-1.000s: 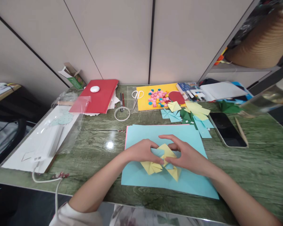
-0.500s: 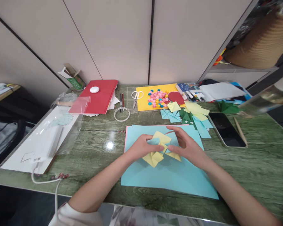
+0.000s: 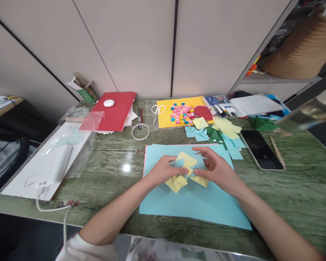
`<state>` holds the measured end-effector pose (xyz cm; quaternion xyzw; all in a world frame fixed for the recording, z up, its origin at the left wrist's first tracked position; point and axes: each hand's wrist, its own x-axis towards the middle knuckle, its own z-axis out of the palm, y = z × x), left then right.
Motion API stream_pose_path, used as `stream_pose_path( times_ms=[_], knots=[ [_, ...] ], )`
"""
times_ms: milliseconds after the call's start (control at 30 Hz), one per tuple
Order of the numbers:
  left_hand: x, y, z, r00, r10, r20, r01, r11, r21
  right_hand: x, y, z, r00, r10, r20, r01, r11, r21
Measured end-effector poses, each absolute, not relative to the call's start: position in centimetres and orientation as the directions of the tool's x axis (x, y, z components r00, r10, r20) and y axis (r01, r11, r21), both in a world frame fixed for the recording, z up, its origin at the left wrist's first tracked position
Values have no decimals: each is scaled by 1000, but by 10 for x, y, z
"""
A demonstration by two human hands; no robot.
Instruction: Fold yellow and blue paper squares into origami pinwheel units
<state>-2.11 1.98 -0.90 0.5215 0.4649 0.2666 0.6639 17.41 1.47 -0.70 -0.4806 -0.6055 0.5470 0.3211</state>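
A folded yellow and light-blue paper pinwheel point(image 3: 185, 170) sits over a large light-blue sheet point(image 3: 195, 201) on the green table point(image 3: 111, 170). My left hand point(image 3: 163, 170) pinches its left side, fingers closed on the paper. From the right, my right hand point(image 3: 216, 168) grips the pinwheel with fingers curled over its upper right flap. The middle of the pinwheel is partly hidden by my fingers.
Behind lie more folded paper pieces point(image 3: 220, 132), a yellow sheet with small coloured beads point(image 3: 181, 112), white scissors point(image 3: 157, 110), a tape ring point(image 3: 140, 131), a red folder point(image 3: 111, 110), and a black phone point(image 3: 260, 149) with a wooden stick point(image 3: 277, 151). Clear plastic bag point(image 3: 57, 156) lies left.
Both hands carried the pinwheel away from me, up the blue sheet, and turned it. Over the last half second almost nothing moved.
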Motion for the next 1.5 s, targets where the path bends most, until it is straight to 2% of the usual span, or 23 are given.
stream_pose_path(
  times_ms=[133, 300, 400, 533, 667, 767, 867, 967, 1033, 1200, 1367, 1433, 1500],
  knots=[
    [-21, 19, -8, 418, 852, -316, 239, 232, 943, 174, 14, -6, -291, 951, -108, 335, -5, -942],
    [-23, 18, -3, 373, 915, -150, 476, -50, 878, 172, 11, -6, -318, 946, -58, 468, 103, -878],
    [-25, 16, 3, 406, 907, -112, 539, -139, 831, 170, 8, -7, -378, 926, -11, 482, 187, -856],
    [-23, 11, 8, 447, 887, -117, 590, -194, 784, 167, 3, -6, -433, 901, -11, 471, 216, -855],
    [-22, 9, 7, 429, 896, -111, 570, -174, 803, 165, -1, -5, -362, 932, 15, 435, 183, -882],
    [-22, 12, 4, 365, 921, -138, 493, -65, 868, 165, -1, -7, -228, 972, 53, 332, 129, -934],
    [-20, 14, 2, 315, 916, -247, 275, 162, 948, 165, 3, -8, -156, 988, 19, 208, 51, -977],
    [-16, 13, 0, 302, 897, -322, 10, 335, 942, 166, 8, -7, -223, 970, -99, 123, -73, -990],
    [-14, 12, -3, 291, 894, -341, -66, 374, 925, 167, 9, -7, -278, 945, -173, 117, -145, -982],
    [-14, 14, -6, 347, 888, -301, 22, 313, 950, 170, 9, -7, -235, 955, -180, 241, -123, -963],
    [-21, 17, 0, 383, 883, -271, 278, 170, 945, 168, 7, -9, -293, 945, -147, 369, -30, -929],
    [-21, 17, 1, 350, 896, -274, 273, 182, 945, 166, 6, -9, -299, 945, -131, 331, -26, -943],
    [-21, 18, 0, 319, 911, -262, 150, 225, 963, 166, 7, -7, -289, 950, -118, 233, -49, -971]
  ],
)
